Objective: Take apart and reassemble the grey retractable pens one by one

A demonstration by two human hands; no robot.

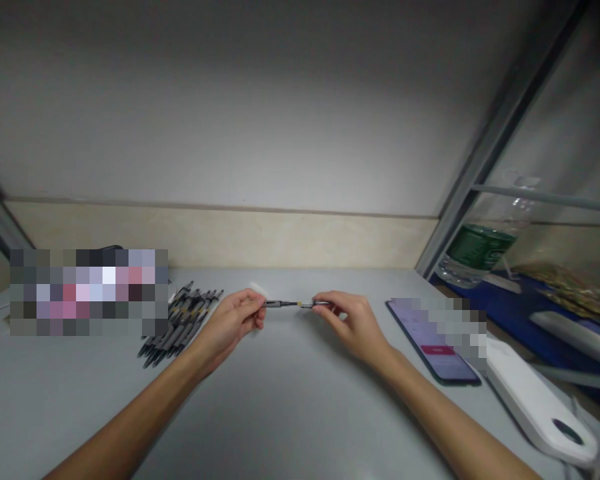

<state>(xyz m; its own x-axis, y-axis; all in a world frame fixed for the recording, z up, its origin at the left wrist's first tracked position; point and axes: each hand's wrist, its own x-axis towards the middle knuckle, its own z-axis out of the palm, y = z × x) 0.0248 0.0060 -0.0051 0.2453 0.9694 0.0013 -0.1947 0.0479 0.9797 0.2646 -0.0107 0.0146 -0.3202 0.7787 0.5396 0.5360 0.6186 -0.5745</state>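
A slim dark pen [287, 304] is stretched level between my two hands, above the grey table. My left hand [237, 317] pinches its dark grey end between thumb and fingers. At the other end, my right hand [347, 320] grips the clear part with thumb and fingertips. A small yellowish band shows near the middle; I cannot tell whether the pen is whole or in parts. Left of my left hand lies a pile of similar dark pens [180, 327], several of them side by side. A small white item [259, 289], blurred, lies just behind my left hand.
A phone [435, 347] with a lit screen lies to the right on the table [290, 420], beside a long white device [535, 400]. A clear bottle with a green label [480, 247] stands tilted by the metal frame. Blurred-out items are at the left.
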